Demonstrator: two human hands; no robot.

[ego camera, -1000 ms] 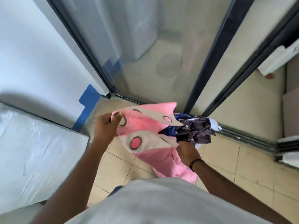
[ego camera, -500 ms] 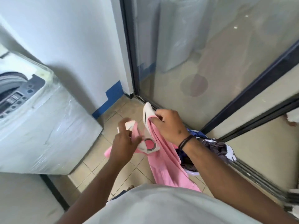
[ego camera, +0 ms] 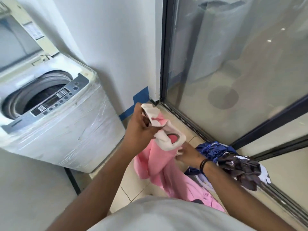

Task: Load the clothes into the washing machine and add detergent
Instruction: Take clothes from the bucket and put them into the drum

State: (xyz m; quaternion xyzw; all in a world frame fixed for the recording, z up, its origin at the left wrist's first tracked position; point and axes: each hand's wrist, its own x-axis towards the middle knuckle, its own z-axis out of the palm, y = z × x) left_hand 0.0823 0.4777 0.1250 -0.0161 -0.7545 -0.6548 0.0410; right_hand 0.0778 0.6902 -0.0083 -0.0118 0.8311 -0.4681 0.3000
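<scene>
A white top-loading washing machine [ego camera: 70, 130] wrapped in plastic film stands at the left with its lid raised and its drum [ego camera: 36, 99] open. My left hand [ego camera: 140, 129] grips the cream-trimmed top of a pink garment [ego camera: 160, 164], held up to the right of the machine. My right hand [ego camera: 186, 152] holds the same garment lower down, at its cream edge. Blue cloth [ego camera: 211, 149] and dark purple cloth [ego camera: 241, 169] are bunched over my right forearm.
A white wall [ego camera: 108, 47] rises behind the machine, with blue tape [ego camera: 141, 97] at its base. Dark-framed glass sliding doors [ego camera: 233, 64] fill the right side. The floor is beige tile [ego camera: 126, 185].
The view has swung left, bringing the machine's open drum and lid into sight. My right hand dropped from the garment's top to its lower edge, and my left hand raised the top.
</scene>
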